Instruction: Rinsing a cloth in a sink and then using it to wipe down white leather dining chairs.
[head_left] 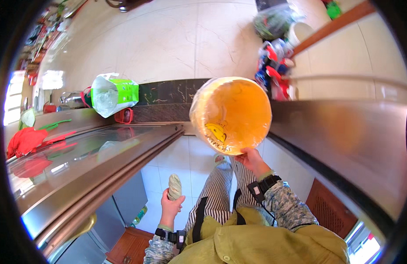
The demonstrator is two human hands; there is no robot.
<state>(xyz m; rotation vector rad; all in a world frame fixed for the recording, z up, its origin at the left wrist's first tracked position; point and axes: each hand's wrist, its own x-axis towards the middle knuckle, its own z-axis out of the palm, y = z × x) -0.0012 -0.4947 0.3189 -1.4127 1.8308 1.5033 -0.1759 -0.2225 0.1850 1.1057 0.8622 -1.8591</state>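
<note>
My right hand (253, 161) grips the near rim of a large round orange container (239, 112), wrapped in clear plastic film and bearing a yellow picture and some writing. My left hand (171, 204), lower and to the left, is closed around a pale green, twisted roll (174, 187) that stands upward from the fist; its material I cannot tell. Both hands are in front of my body, above the tiled floor (177, 151). What the container holds cannot be made out.
A glass sliding panel with a metal frame (124, 168) runs along the left, a dark-edged metal frame (322, 168) along the right. Beyond the dark stone sill (167, 92) lie a green and white bag (126, 92), a red basket (124, 116) and a pile of colourful packages (276, 71).
</note>
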